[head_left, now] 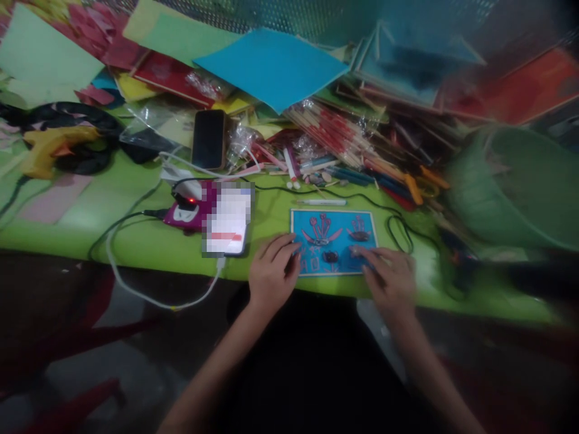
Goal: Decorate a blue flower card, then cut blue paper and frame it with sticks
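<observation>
A small blue picture board [341, 265] with a pale frame lies at the table's front edge. It bears pink flower-like shapes, raised dark pieces [330, 257] and pale markings. My left hand [274, 271] is at the board's left edge, its fingers bent over that side and the thumb close to them. From the right, my right hand [392, 278] reaches over the lower right corner. Its index finger touches a small greyish piece on the board, while the thumb stays apart, lower down. The scene is dim and blurred, so fine detail is lost.
Behind the board lies a white pen [322, 202]. To the left are a lit phone [228, 223] on a cable, a purple power strip [181, 220] and a yellow glue gun [56, 144]. Coloured sheets, sticks and a dark phone [208, 138] crowd the back; a green basket [520, 187] stands right.
</observation>
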Action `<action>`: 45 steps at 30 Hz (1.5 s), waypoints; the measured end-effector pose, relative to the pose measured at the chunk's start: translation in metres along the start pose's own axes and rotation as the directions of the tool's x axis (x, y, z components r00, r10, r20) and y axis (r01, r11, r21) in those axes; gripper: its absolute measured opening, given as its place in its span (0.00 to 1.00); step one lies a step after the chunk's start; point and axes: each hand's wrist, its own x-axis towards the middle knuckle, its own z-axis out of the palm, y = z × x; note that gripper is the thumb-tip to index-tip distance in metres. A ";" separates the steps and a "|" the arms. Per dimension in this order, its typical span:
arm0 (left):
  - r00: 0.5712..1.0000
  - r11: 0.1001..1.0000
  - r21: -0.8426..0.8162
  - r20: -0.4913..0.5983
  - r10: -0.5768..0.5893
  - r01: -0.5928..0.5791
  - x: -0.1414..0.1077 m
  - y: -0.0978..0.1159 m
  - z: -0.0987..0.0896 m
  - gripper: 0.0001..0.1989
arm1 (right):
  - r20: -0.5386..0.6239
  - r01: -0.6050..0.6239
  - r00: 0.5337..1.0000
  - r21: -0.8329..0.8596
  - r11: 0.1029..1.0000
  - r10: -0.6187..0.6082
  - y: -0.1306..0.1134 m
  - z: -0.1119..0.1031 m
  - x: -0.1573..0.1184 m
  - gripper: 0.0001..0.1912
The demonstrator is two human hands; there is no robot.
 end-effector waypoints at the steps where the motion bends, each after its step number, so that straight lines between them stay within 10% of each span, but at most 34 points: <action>1: 1.000 1.000 0.002 0.004 -0.004 0.004 0.000 0.000 0.000 0.09 | 0.003 -0.010 1.000 -0.007 1.000 0.010 0.000 0.002 -0.001 0.21; 22: 1.000 1.000 0.026 -0.003 -0.005 0.005 0.000 0.001 0.003 0.10 | 0.024 -0.072 0.997 -0.068 0.995 0.074 0.017 0.008 0.017 0.21; 34: 1.000 1.000 0.015 0.006 -0.013 0.013 -0.002 -0.002 0.003 0.09 | -0.186 -0.281 0.931 0.190 0.941 0.316 0.021 -0.002 0.008 0.09; 45: 1.000 0.999 0.038 0.002 0.016 -0.016 -0.001 -0.002 0.003 0.09 | -0.143 -0.312 0.926 0.231 0.922 0.349 0.025 -0.011 -0.008 0.08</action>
